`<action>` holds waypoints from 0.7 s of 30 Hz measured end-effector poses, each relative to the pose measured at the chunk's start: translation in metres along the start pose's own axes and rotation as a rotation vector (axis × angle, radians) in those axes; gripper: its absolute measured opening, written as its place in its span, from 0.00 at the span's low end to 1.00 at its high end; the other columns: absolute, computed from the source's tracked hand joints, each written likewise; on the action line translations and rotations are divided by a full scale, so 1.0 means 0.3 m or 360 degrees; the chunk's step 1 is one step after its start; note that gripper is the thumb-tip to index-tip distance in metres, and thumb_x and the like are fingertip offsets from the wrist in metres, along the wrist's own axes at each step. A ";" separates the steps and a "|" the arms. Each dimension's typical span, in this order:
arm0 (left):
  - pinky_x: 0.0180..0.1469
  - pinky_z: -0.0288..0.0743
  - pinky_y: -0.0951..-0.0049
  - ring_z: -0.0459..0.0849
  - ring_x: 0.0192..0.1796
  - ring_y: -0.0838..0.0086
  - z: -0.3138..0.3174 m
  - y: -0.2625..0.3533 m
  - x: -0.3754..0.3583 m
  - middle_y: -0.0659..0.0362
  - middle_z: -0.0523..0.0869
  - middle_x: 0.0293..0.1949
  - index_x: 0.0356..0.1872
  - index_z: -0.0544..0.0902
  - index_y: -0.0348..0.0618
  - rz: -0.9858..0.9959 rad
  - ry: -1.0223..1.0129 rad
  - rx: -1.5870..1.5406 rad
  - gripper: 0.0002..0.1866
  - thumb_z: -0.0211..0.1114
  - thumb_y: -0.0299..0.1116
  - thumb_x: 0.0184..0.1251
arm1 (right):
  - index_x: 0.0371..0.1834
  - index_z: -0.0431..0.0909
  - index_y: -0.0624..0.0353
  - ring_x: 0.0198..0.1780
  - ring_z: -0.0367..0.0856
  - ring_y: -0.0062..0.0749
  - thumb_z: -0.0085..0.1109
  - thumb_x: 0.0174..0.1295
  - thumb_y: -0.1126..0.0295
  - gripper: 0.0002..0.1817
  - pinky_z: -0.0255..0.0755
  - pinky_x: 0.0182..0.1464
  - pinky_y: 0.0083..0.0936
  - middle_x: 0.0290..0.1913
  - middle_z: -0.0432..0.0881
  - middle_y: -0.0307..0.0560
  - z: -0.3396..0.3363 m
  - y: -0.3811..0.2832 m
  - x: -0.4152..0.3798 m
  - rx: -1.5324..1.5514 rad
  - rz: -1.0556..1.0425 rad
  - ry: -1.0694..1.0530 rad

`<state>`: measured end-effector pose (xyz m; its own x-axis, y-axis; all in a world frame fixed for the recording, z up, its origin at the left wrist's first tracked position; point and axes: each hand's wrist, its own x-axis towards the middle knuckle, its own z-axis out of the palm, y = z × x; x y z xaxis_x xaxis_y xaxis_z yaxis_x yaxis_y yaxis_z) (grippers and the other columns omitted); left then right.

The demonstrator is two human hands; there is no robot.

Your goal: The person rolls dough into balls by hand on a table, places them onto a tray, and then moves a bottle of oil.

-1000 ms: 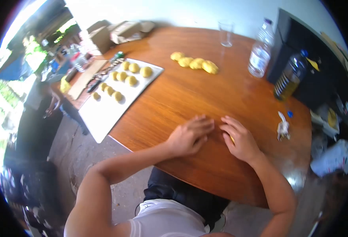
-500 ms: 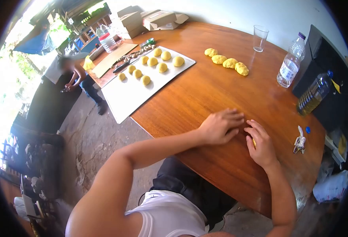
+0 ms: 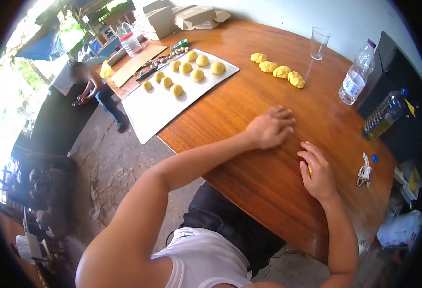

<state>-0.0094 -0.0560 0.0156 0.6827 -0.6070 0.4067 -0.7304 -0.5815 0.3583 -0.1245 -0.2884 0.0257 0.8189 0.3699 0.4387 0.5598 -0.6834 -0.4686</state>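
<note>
My left hand (image 3: 271,128) is cupped palm down over the wooden table, its fingers curled and slightly blurred. Whatever lies beneath its palm is hidden. To its right and nearer me, my right hand (image 3: 318,171) curves over a piece of yellow dough (image 3: 310,170), of which only a sliver shows by the thumb. Beyond both hands, several lumpy yellow dough pieces (image 3: 282,72) lie in a slanting row. On the left, a white tray (image 3: 146,117) carries several smooth round dough balls (image 3: 197,75) on its far half.
A drinking glass (image 3: 319,44), a water bottle (image 3: 356,79) and a bottle of yellowish liquid (image 3: 382,115) stand right. A white cord (image 3: 364,172) and blue cap (image 3: 375,158) lie near the right edge. Cardboard boxes (image 3: 196,17) sit at the back; a person (image 3: 92,91) sits left.
My left hand has moved forward over the table, away from me, and its fingers are more curled. My right hand stays almost in place over the dough. The view has shifted slightly.
</note>
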 end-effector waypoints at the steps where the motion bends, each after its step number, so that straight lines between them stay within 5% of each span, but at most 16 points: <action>1: 0.78 0.70 0.53 0.70 0.80 0.48 0.014 0.052 -0.010 0.47 0.78 0.75 0.68 0.83 0.39 0.0081 -0.0059 -0.0006 0.22 0.59 0.40 0.81 | 0.51 0.83 0.65 0.73 0.78 0.54 0.61 0.68 0.79 0.11 0.76 0.71 0.44 0.67 0.82 0.57 -0.002 -0.003 -0.002 0.0000 0.0009 0.0006; 4: 0.76 0.74 0.55 0.73 0.79 0.50 -0.059 0.149 -0.166 0.49 0.79 0.75 0.67 0.84 0.41 0.0249 -0.0176 -0.0157 0.22 0.64 0.38 0.78 | 0.52 0.83 0.65 0.73 0.77 0.55 0.62 0.67 0.78 0.11 0.75 0.72 0.44 0.67 0.82 0.58 -0.011 0.003 -0.011 0.0000 -0.0008 -0.0003; 9: 0.77 0.73 0.53 0.75 0.78 0.49 -0.197 0.104 -0.472 0.48 0.79 0.74 0.68 0.84 0.39 -0.0050 -0.0127 -0.0155 0.22 0.68 0.34 0.76 | 0.52 0.83 0.66 0.73 0.77 0.57 0.62 0.67 0.80 0.12 0.75 0.72 0.45 0.66 0.82 0.60 -0.013 0.002 -0.011 0.0082 0.0008 -0.0019; 15: 0.82 0.61 0.48 0.68 0.80 0.42 -0.138 -0.077 -0.174 0.39 0.75 0.75 0.69 0.82 0.36 -0.0122 0.0007 0.0096 0.24 0.62 0.39 0.80 | 0.51 0.84 0.66 0.72 0.78 0.57 0.61 0.67 0.80 0.11 0.75 0.72 0.46 0.66 0.82 0.59 0.003 0.009 0.001 0.0109 0.0012 0.0000; 21: 0.81 0.63 0.50 0.68 0.80 0.43 -0.019 0.137 -0.087 0.41 0.74 0.76 0.70 0.80 0.34 0.0146 -0.0158 -0.0084 0.26 0.64 0.39 0.77 | 0.52 0.84 0.65 0.72 0.78 0.55 0.62 0.67 0.78 0.12 0.76 0.72 0.44 0.67 0.82 0.59 -0.004 0.008 -0.010 -0.0016 -0.0029 0.0019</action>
<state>-0.0575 -0.0609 0.0245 0.6095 -0.7086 0.3556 -0.7882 -0.4934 0.3679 -0.1256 -0.2919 0.0240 0.8069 0.3750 0.4563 0.5734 -0.6828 -0.4528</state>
